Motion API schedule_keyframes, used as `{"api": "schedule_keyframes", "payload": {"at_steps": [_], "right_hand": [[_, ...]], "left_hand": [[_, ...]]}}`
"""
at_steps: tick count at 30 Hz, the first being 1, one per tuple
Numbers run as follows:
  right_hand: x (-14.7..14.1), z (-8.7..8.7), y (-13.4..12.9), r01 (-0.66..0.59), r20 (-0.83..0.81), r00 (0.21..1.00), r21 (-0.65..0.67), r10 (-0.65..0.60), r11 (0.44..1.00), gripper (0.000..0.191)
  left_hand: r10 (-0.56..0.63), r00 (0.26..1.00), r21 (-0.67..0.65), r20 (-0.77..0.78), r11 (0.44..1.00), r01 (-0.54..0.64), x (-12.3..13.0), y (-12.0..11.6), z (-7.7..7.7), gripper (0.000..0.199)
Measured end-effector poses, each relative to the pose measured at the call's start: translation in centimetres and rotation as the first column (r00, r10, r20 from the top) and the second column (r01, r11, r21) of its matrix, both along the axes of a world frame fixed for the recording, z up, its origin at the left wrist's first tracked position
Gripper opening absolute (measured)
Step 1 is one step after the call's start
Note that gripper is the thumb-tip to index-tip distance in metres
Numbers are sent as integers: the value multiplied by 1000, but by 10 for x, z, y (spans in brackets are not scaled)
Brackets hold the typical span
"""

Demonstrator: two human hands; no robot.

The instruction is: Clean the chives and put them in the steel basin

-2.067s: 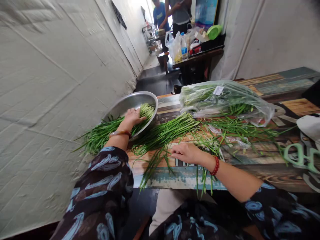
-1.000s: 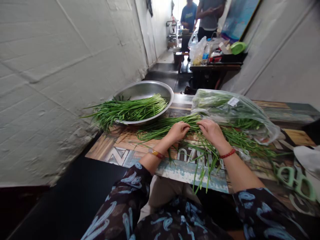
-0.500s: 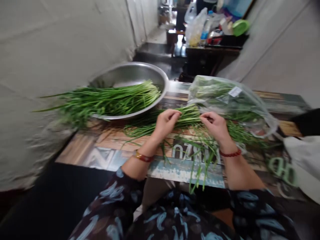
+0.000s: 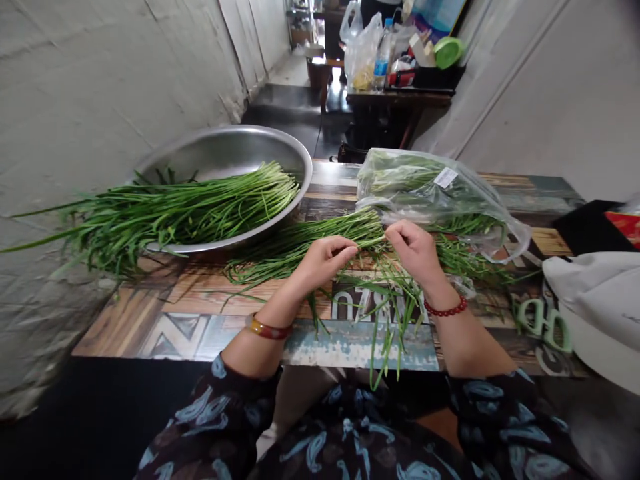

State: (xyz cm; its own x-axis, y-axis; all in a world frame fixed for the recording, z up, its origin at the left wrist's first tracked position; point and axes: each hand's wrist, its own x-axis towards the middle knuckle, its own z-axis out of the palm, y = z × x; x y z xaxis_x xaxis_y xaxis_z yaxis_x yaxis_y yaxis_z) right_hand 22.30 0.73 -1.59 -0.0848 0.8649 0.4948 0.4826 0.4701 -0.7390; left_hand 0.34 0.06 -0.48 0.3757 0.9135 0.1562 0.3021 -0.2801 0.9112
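Observation:
My left hand (image 4: 325,261) is closed in a pinch around a thin green stalk, just in front of a bunch of long green stalks (image 4: 305,239) lying on the table. Pinched fingers of my right hand (image 4: 411,248) hold the pale end of the stalk, close to the bunch's root ends. Loose green scraps (image 4: 387,300) lie below and between my hands, some over the table edge. At the left, a metal basin (image 4: 227,143) holds a large bundle of green stalks (image 4: 200,210), leaves hanging over its rim. A clear plastic bag (image 4: 425,180) with more greens lies behind my right hand.
On the patterned table (image 4: 190,333), green-handled scissors (image 4: 543,325) and a white cap (image 4: 595,313) are at the right. A farther table (image 4: 400,99) carries bags, a bottle (image 4: 383,60) and a green lid (image 4: 449,52). Walls stand on both sides.
The whole view has shifted, so the basin, bag and cap appear farther left. Both hands stay pinched near the bunch, my left hand slightly lower in the picture.

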Motion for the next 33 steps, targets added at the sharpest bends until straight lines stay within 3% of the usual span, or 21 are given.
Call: {"api": "schedule_keyframes", "payload": {"at_steps": [4, 8, 12, 18, 21, 25, 30, 33], "right_hand": [[-12, 3, -6, -60, 69, 996, 50, 57, 997, 25], [-19, 2, -8, -102, 98, 991, 62, 96, 993, 24], [-16, -1, -4, 18, 100, 995, 57, -24, 998, 30], [5, -8, 5, 216, 9, 976, -5, -216, 976, 43], [4, -6, 2, 101, -11, 995, -52, -102, 993, 43], [-9, 1, -6, -25, 44, 999, -14, 26, 1000, 19], [-15, 0, -6, -29, 118, 992, -35, 33, 999, 14], [-19, -9, -2, 15, 111, 994, -62, -8, 998, 17]], "left_hand": [[-136, 991, -88, -11, 987, 135, 4, -3, -1, 31], [-95, 994, -42, -59, 995, 93, 6, -3, 1, 30], [-32, 993, 64, -114, 997, 40, 10, -1, 1, 27], [36, 989, 79, -141, 997, -25, 7, 0, -3, 27], [46, 989, 67, -142, 997, -36, 6, 0, -4, 27], [46, 989, 53, -143, 998, -39, 5, 1, -5, 28], [46, 991, 59, -129, 997, -39, 4, 4, -7, 31], [41, 986, 158, -162, 987, -15, 4, 4, -9, 29]]}}
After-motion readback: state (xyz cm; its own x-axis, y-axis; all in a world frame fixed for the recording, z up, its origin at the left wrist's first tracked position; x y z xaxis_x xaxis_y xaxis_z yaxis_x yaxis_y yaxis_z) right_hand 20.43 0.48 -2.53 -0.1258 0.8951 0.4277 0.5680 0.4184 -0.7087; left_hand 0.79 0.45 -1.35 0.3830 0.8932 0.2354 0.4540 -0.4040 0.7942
